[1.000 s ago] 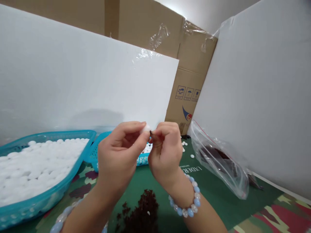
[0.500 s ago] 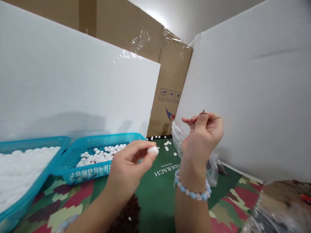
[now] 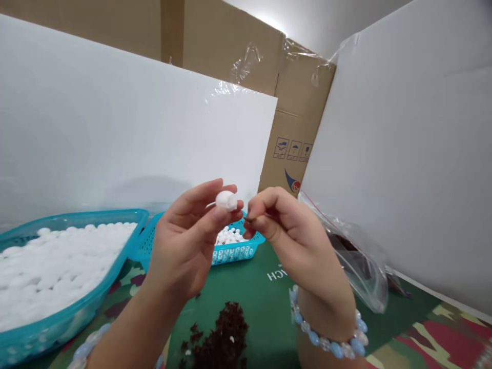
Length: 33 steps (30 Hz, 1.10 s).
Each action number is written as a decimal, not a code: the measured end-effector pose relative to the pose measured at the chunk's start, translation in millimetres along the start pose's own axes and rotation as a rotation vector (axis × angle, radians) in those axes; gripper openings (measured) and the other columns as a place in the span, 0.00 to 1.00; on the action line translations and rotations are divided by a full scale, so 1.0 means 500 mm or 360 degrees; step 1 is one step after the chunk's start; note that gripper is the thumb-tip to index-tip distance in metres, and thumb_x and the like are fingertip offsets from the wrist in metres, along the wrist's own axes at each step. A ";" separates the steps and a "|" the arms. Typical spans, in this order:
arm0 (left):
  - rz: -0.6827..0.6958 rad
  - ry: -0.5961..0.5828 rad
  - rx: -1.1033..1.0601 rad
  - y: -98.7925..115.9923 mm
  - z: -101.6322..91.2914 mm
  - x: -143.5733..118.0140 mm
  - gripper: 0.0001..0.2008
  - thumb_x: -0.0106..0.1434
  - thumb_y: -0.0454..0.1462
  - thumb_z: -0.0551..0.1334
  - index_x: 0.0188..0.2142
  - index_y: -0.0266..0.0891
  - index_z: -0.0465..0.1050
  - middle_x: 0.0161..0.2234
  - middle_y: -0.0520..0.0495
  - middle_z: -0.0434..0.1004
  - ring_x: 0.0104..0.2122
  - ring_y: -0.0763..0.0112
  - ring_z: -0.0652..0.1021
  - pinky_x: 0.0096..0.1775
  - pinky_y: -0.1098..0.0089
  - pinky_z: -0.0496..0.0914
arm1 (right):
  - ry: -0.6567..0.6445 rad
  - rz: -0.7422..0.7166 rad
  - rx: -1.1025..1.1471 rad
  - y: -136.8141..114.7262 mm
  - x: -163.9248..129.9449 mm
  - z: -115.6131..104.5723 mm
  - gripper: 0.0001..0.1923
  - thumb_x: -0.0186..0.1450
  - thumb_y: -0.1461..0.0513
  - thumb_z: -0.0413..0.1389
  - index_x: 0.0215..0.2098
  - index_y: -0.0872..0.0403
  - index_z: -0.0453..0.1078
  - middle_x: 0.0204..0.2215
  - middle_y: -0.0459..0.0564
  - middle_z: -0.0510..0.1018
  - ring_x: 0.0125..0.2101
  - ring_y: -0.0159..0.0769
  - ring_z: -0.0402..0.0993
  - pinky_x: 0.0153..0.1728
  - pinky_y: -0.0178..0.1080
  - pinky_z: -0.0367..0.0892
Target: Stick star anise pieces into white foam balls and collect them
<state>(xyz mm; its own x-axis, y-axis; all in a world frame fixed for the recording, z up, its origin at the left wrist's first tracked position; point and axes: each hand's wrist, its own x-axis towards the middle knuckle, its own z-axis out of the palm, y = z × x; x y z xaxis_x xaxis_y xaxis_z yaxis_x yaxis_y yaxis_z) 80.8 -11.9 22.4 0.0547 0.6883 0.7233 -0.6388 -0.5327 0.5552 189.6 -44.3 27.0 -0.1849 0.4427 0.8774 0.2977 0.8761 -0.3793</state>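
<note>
Green mat (image 3: 271, 312) beneath; left hand (image 3: 188, 238) loosely pinched white ball (image 3: 226, 201), right hand (image 3: 298, 238) closely pinched dark sliver (image 3: 248, 220); gentle pressure suited.

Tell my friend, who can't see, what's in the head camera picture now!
A left hand holds a small white lump; the right hand pinches a dark bit close by. Brown crumbs lie on a green mat, near blue baskets of white pieces.

Soft, fairly even light; brightest glow top centre, above the cardboard (image 3: 226, 36). Faint shadow low on the white board (image 3: 134, 118). Glare on clear tape (image 3: 227, 88) and plastic bag (image 3: 361, 269). White balls (image 3: 65, 264) pale, low detail. Wide-angle stretch toward edges; bottom right corner blurry.
</note>
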 end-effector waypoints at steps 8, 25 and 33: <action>-0.0004 0.0037 0.0120 0.003 0.002 0.000 0.05 0.37 0.33 0.62 0.18 0.45 0.70 0.20 0.56 0.72 0.19 0.79 0.71 0.19 0.82 0.68 | 0.0079 -0.0099 -0.0274 -0.001 -0.001 0.018 0.05 0.56 0.68 0.43 0.23 0.56 0.54 0.20 0.42 0.62 0.21 0.22 0.60 0.19 0.27 0.59; 0.0114 -0.0152 0.0189 0.020 -0.013 -0.001 0.08 0.40 0.26 0.60 0.20 0.41 0.69 0.20 0.56 0.71 0.21 0.83 0.70 0.23 0.86 0.68 | 0.0324 -0.0353 -0.0508 0.002 0.000 0.050 0.07 0.53 0.72 0.42 0.22 0.55 0.52 0.18 0.43 0.59 0.19 0.23 0.59 0.17 0.27 0.59; 0.0107 -0.0101 0.0191 0.012 -0.005 -0.007 0.08 0.41 0.27 0.59 0.19 0.42 0.68 0.18 0.57 0.70 0.20 0.82 0.70 0.22 0.84 0.67 | 0.0748 -0.0538 -0.0799 0.006 0.002 0.077 0.09 0.51 0.74 0.42 0.21 0.55 0.50 0.18 0.44 0.58 0.19 0.22 0.56 0.17 0.25 0.57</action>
<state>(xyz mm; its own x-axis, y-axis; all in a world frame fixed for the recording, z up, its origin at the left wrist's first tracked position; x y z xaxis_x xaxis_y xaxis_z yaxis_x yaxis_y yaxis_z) 75.1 -16.1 22.3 0.0659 0.6188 0.7828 -0.5463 -0.6341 0.5472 154.5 -33.9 15.2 0.0425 -0.0601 0.9973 0.7061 0.7080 0.0125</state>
